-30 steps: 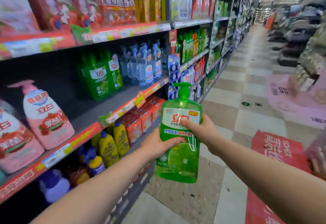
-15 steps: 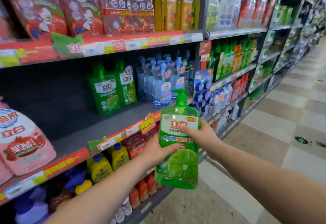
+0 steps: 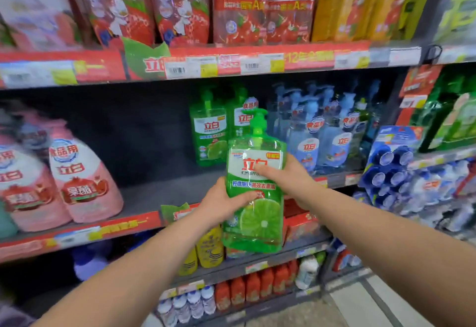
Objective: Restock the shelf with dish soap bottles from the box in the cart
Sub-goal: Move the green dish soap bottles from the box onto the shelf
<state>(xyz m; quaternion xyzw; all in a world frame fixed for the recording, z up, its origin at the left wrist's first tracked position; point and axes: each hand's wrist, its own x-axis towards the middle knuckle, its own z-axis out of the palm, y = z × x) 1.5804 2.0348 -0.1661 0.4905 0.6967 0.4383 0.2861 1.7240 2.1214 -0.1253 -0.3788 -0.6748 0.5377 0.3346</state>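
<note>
I hold a green pump bottle of dish soap (image 3: 255, 213) upright in front of the middle shelf (image 3: 154, 195), just off its front edge. My left hand (image 3: 221, 204) grips its lower left side. My right hand (image 3: 291, 177) grips its upper right side, thumb across the white label. Two matching green bottles (image 3: 208, 136) stand at the back of that shelf, behind the held bottle's pump. The shelf board to their left is a bare dark stretch. The box and the cart are out of view.
Pink bottles (image 3: 82, 182) stand at the shelf's left end, clear blue pump bottles (image 3: 316, 138) to the right of the green ones. Red and yellow refill pouches (image 3: 239, 7) fill the shelf above. Yellow bottles (image 3: 208, 249) and small red ones (image 3: 257, 285) sit on lower shelves.
The view has turned left from the aisle to face the shelf. Both hands have carried the green bottle up and toward the middle shelf, keeping the same grip.
</note>
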